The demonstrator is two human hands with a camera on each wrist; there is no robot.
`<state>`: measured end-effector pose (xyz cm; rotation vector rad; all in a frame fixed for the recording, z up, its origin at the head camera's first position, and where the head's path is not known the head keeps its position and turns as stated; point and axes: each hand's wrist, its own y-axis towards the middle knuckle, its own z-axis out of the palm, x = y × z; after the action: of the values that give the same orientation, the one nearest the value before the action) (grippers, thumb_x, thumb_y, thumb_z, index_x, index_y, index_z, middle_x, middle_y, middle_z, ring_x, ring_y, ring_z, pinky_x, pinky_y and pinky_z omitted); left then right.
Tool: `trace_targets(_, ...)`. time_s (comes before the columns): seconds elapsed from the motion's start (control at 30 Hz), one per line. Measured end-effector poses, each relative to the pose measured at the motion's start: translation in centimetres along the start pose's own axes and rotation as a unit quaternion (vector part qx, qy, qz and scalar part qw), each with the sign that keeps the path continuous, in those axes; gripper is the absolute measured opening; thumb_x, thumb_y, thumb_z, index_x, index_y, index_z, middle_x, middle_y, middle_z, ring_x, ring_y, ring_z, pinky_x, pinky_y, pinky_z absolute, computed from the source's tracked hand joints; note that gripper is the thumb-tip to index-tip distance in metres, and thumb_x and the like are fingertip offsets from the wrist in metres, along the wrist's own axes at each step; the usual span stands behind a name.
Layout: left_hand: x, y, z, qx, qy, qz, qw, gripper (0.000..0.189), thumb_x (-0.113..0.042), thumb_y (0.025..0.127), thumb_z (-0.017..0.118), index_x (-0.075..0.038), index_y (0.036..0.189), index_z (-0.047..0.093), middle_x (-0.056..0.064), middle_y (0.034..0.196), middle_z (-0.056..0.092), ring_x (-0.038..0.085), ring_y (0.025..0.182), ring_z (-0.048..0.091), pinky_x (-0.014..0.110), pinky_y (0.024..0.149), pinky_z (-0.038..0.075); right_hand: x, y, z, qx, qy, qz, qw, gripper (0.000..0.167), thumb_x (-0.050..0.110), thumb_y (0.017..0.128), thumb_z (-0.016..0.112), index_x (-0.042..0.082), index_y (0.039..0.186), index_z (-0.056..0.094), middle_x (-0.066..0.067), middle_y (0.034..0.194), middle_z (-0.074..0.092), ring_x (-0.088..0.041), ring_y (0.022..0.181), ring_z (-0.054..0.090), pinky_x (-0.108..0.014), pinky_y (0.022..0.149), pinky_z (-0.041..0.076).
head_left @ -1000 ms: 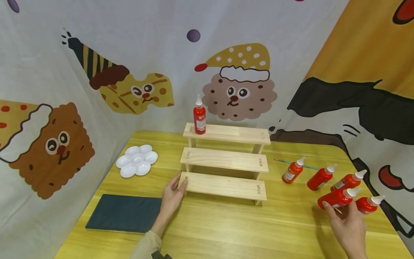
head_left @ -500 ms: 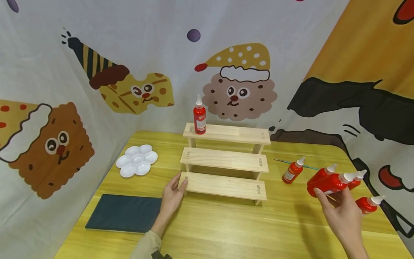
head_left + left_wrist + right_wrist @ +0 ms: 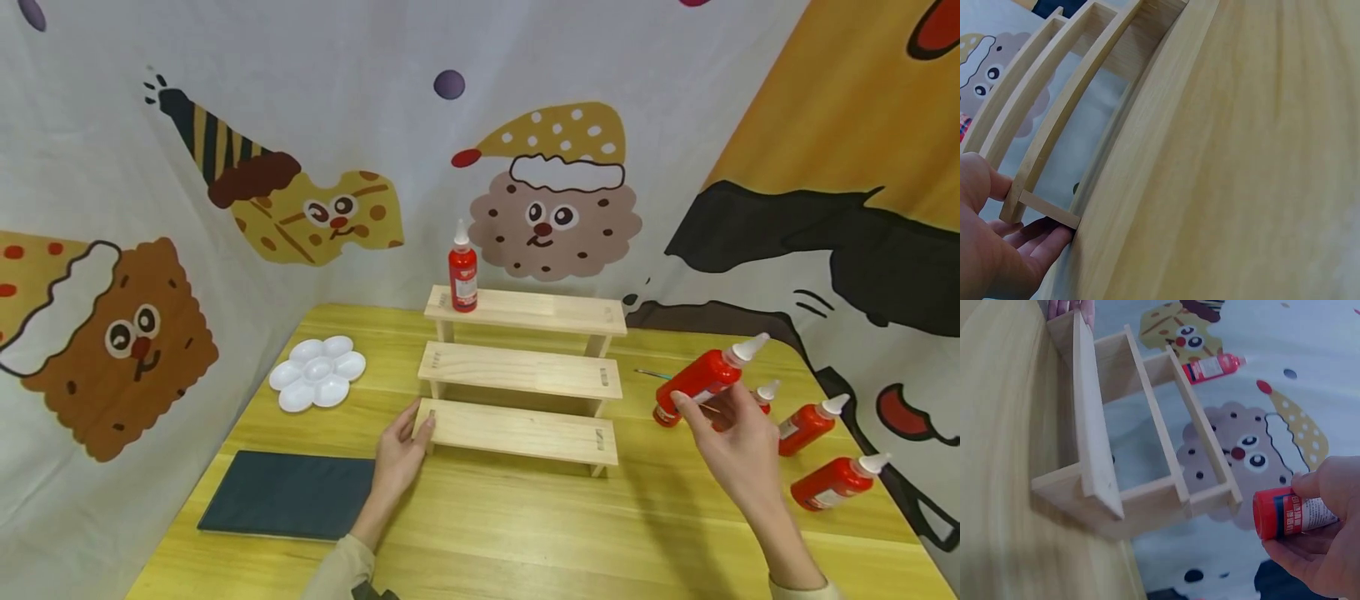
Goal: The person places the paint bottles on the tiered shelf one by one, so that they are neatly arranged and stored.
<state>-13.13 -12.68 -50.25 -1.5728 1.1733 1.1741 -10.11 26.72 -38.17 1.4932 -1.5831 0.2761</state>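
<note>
A three-step wooden rack (image 3: 517, 429) stands mid-table, a red bottle with a white nozzle (image 3: 463, 279) upright on the left of its top step. My left hand (image 3: 400, 457) holds the left end of the lowest step; in the left wrist view the thumb lies on the board's end and the fingers against the side support. Raised above the table to the right of the rack, my right hand (image 3: 738, 450) grips a second red bottle (image 3: 697, 385), tilted with its nozzle up and right. The right wrist view shows this bottle's base (image 3: 1266, 514) beyond the fingers.
Several more red bottles, such as one at the front right (image 3: 828, 485), stand on the right of the table, partly behind my right hand. A thin brush (image 3: 652, 373) lies behind them. To the left are a white flower-shaped palette (image 3: 317, 372) and a dark flat pad (image 3: 288, 496).
My right hand has carried its red bottle up and to the left, away from the front-right bottles toward the rack. The left hand keeps its place on the lowest step.
</note>
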Motion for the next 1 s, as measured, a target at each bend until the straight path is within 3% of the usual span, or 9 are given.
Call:
trace_targets(0.3,0.3,0.0,0.0,0.001,-0.001,0.005,1.0000,0.052,-0.023,0.100,0.066,-0.007,0.148,0.053,0.028,0.146,0.052,0.040,0.134,0.053,0.050,0.102,0.051,2.1,3.6,2.7,0.046,0.036,-0.070,0.9959,0.042,0.018,0.093,0.076,0.002,0.128,0.060,-0.019,0.112,0.073,0.016,0.091,0.059,-0.002,0.078,0.048)
trace_targets(0.5,0.4,0.1,0.1,-0.004,0.000,0.002,1.0000,0.051,-0.024,0.100,0.067,-0.009,0.147,0.054,0.027,0.146,0.053,0.039,0.133,0.054,0.050,0.102,0.052,3.7,6.1,4.8,0.073,0.051,-0.092,0.9917,0.040,0.021,0.094,0.074,0.001,0.125,0.059,-0.016,0.114,0.072,-0.023,0.097,0.071,-0.004,0.083,0.048)
trace_targets(0.57,0.4,0.1,0.1,-0.004,0.001,0.003,1.0000,0.051,-0.024,0.100,0.067,-0.009,0.147,0.055,0.027,0.144,0.055,0.039,0.131,0.056,0.049,0.101,0.053,4.2,6.8,5.6,0.083,0.054,-0.097,0.9904,0.039,0.022,0.095,0.074,0.001,0.125,0.059,-0.016,0.114,0.072,-0.029,0.098,0.071,-0.006,0.083,0.050)
trace_targets(0.7,0.3,0.1,0.1,-0.001,0.001,0.006,1.0000,0.051,-0.025,0.100,0.067,-0.008,0.147,0.055,0.028,0.141,0.057,0.039,0.129,0.058,0.049,0.099,0.054,5.4,8.3,7.0,0.105,0.048,-0.097,0.9886,0.041,0.024,0.095,0.074,0.002,0.126,0.059,-0.017,0.115,0.072,-0.031,0.101,0.071,-0.026,0.088,0.058)
trace_targets(0.8,0.2,0.0,0.1,0.001,0.001,0.008,1.0000,0.051,-0.026,0.101,0.066,-0.007,0.147,0.054,0.029,0.142,0.055,0.039,0.131,0.056,0.049,0.101,0.053,6.2,9.3,8.2,0.127,0.057,-0.093,0.9859,0.043,0.023,0.095,0.074,0.002,0.128,0.057,-0.019,0.116,0.071,-0.033,0.102,0.070,-0.045,0.090,0.058)
trace_targets(1.0,0.3,0.1,0.0,0.002,-0.004,0.004,1.0000,0.052,-0.024,0.100,0.066,-0.007,0.147,0.054,0.028,0.139,0.058,0.038,0.128,0.059,0.046,0.098,0.055,7.6,11.0,10.5,0.161,0.085,-0.095,0.9786,0.045,0.015,0.094,0.075,0.000,0.131,0.055,-0.023,0.118,0.069,-0.037,0.106,0.069,-0.049,0.091,0.058)
